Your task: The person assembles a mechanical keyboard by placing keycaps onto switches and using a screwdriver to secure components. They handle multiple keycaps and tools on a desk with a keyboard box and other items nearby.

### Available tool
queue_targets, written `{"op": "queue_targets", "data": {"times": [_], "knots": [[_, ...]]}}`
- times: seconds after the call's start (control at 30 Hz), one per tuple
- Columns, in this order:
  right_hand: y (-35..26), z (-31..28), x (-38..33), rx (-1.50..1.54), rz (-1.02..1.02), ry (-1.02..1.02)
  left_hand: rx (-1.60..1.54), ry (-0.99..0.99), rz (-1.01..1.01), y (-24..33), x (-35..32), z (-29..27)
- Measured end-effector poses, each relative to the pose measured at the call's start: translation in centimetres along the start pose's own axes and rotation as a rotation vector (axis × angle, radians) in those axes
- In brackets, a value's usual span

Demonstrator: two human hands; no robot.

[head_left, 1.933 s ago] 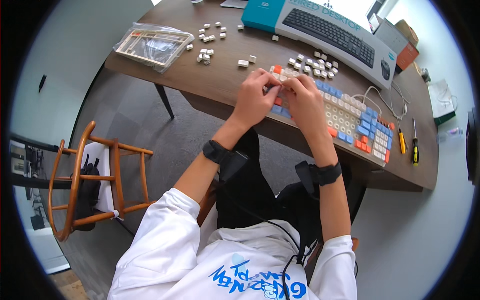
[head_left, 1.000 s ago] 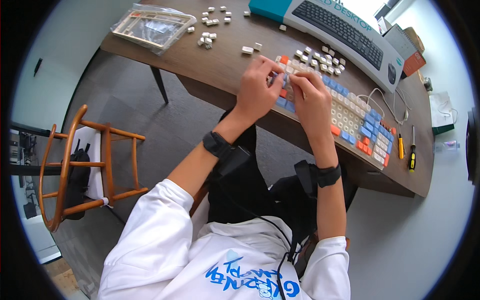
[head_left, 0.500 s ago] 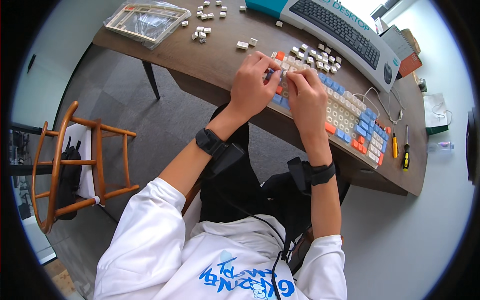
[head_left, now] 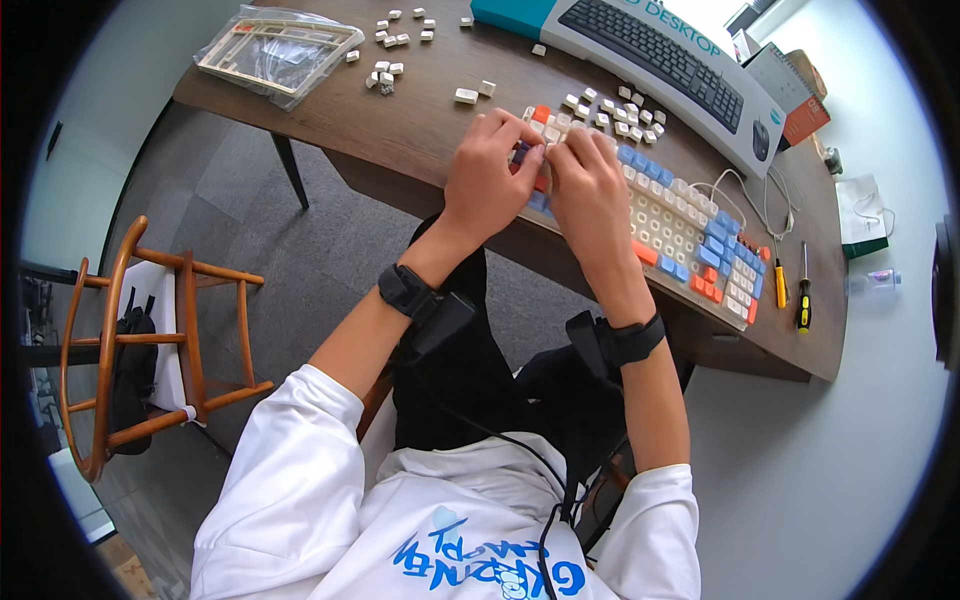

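Observation:
A keyboard [head_left: 690,235] with white, blue and orange keycaps lies slanted on the brown table [head_left: 400,130]. Both my hands meet over its left end. My left hand [head_left: 490,185] pinches a small bluish keycap [head_left: 521,155] between thumb and fingers. My right hand [head_left: 590,190] lies beside it, fingertips curled down onto the keys and touching the left fingers; what it grips is hidden. Loose white keycaps [head_left: 610,110] lie just beyond the hands. Each wrist carries a black strap.
More loose keycaps [head_left: 385,72] and a clear bag holding a frame [head_left: 275,50] sit at the far left. A boxed black keyboard [head_left: 660,55] lies at the back. Two screwdrivers [head_left: 790,290] lie at the right end. A wooden chair [head_left: 120,350] stands left.
My hands stay together and have shifted a little toward the keyboard's left end. My head has moved, so the table sits higher in view.

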State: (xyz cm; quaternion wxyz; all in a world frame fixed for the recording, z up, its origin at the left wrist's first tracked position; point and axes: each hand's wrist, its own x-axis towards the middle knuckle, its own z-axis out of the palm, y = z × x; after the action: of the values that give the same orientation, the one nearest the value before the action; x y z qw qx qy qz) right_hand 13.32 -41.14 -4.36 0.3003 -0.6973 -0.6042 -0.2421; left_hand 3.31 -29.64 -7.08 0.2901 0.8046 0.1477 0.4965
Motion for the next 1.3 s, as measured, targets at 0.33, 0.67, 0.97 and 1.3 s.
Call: {"op": "queue_targets", "data": {"times": [0.33,0.67,0.97,1.3], "knots": [[0.0,-0.7,0.5,0.036,-0.012,-0.098,-0.041,-0.025,-0.066,0.0,-0.2,0.0],[-0.1,-1.1,0.1,0.106,0.017,-0.150,-0.125,-0.046,-0.161,0.0,0.3,-0.5],[-0.3,-1.1,-0.5,0.158,0.045,-0.081,-0.012,-0.036,-0.048,-2.2,5.8,-5.1],[-0.2,-1.1,-0.3,0.181,0.058,-0.077,0.665,-0.498,-0.261,-19.1,19.6,-9.1]]}}
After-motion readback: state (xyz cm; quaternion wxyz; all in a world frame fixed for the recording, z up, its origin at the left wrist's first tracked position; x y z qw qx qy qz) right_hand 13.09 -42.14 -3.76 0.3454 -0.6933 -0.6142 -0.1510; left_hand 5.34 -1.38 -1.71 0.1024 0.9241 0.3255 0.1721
